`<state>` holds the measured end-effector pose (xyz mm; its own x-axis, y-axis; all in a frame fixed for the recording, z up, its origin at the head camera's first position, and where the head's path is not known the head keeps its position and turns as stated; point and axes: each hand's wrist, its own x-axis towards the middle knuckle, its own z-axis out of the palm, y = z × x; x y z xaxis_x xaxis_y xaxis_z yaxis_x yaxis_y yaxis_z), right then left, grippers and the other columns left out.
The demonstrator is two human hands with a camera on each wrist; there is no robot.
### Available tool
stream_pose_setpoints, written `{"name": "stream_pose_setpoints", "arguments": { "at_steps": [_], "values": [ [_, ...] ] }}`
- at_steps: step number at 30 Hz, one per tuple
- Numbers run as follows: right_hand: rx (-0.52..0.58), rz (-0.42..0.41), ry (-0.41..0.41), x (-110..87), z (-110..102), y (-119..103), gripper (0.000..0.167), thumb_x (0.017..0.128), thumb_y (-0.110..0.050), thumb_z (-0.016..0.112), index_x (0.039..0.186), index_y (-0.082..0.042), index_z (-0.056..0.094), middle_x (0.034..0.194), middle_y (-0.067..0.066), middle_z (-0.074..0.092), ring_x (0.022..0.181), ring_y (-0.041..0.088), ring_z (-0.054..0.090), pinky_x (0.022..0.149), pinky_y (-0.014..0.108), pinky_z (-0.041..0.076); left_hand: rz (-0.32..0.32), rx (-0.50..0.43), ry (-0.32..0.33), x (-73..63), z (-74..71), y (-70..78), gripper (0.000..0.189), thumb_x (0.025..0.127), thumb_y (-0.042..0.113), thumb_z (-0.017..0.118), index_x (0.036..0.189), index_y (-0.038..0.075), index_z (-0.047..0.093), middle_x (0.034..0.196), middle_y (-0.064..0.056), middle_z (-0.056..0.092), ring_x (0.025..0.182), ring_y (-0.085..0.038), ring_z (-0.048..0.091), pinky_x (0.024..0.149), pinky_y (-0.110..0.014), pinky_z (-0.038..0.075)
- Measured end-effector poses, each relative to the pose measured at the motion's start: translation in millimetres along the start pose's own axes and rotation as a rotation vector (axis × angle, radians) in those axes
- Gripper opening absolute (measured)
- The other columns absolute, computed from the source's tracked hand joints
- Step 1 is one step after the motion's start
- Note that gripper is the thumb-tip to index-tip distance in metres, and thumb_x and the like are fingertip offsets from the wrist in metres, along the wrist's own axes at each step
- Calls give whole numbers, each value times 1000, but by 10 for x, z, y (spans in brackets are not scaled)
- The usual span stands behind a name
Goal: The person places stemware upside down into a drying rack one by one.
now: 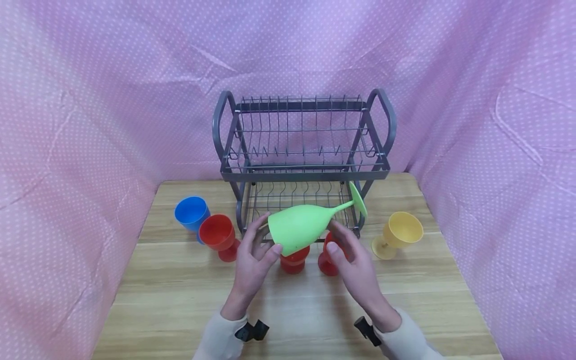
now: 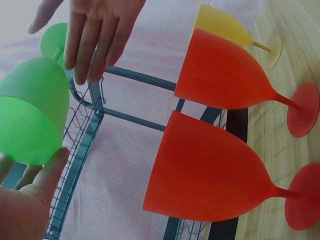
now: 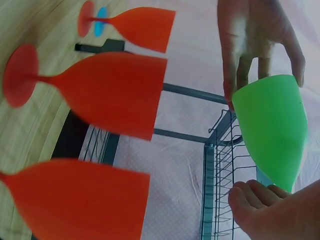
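A light green plastic goblet (image 1: 299, 227) lies tilted in the air above the table, its mouth toward the left and its foot up to the right. My left hand (image 1: 252, 265) grips it by the rim, thumb on the near side and fingers on the far side. Close by the stem end is my right hand (image 1: 357, 270), its fingers (image 2: 97, 42) extended and holding nothing. Below the green goblet stand a red goblet (image 1: 293, 262) and, partly hidden by my right hand, another red goblet (image 1: 327, 265).
A two-tier dark grey dish rack (image 1: 306, 176) stands at the back of the wooden table (image 1: 180, 295). On the left are a blue goblet (image 1: 191, 212) and a third red goblet (image 1: 218, 232). A yellow goblet (image 1: 402, 230) stands on the right. Pink dotted cloth (image 1: 112, 100) surrounds the table.
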<state>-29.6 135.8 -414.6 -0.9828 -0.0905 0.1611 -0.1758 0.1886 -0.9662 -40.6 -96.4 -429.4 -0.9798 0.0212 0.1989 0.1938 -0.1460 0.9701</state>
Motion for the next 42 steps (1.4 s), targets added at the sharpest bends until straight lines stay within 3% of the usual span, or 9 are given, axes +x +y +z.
{"name": "stream_pose_setpoints", "arguments": {
  "at_steps": [2,10,19,28,31,35,39,42],
  "values": [
    [39,34,6,36,21,-14,50,105,-18,59,153,-10,48,153,8,54,140,26,51,108,22,44,10,-8,3,2,14,1,67,92,11,68,152,6,42,150,-12,45,138,-37,48,94,-35,58],
    [142,130,26,149,80,-92,51,107,-27,56,153,-8,47,153,8,52,140,27,50,105,22,47,16,-39,14,6,82,9,70,91,11,69,153,5,39,151,-11,44,138,-38,46,94,-39,58],
    [274,138,47,200,124,-177,51,105,-18,58,152,-1,45,150,14,54,137,24,53,106,24,48,24,-81,2,12,129,19,68,92,13,69,153,6,39,150,-12,44,139,-36,46,95,-39,58],
    [272,144,49,234,81,-159,51,106,-19,59,152,-5,44,146,12,56,131,22,57,104,26,50,12,-57,-31,23,150,30,73,92,15,67,156,6,34,156,-10,39,144,-36,41,99,-37,56],
    [269,130,59,252,49,-167,51,105,-18,59,152,-5,45,145,11,56,132,23,56,104,26,50,38,33,-56,32,137,43,72,94,21,66,158,12,35,159,-8,38,146,-32,39,103,-38,52],
    [271,110,78,273,1,-186,53,105,-16,58,154,-4,42,146,12,54,134,25,53,104,25,50,153,258,-43,56,92,50,70,95,32,64,159,16,39,160,-7,40,146,-28,39,109,-50,48],
    [252,87,108,291,-44,-199,54,104,-16,59,155,-4,43,147,10,54,135,24,52,104,23,49,283,467,-6,87,17,61,72,94,37,63,158,11,40,160,-10,41,147,-26,38,106,-63,46],
    [239,60,133,303,-69,-202,54,103,-14,61,154,-5,44,146,9,56,136,24,52,105,23,49,373,572,24,135,-52,76,73,94,39,63,155,5,42,160,-13,41,149,-27,36,103,-64,49]
  ]
}}
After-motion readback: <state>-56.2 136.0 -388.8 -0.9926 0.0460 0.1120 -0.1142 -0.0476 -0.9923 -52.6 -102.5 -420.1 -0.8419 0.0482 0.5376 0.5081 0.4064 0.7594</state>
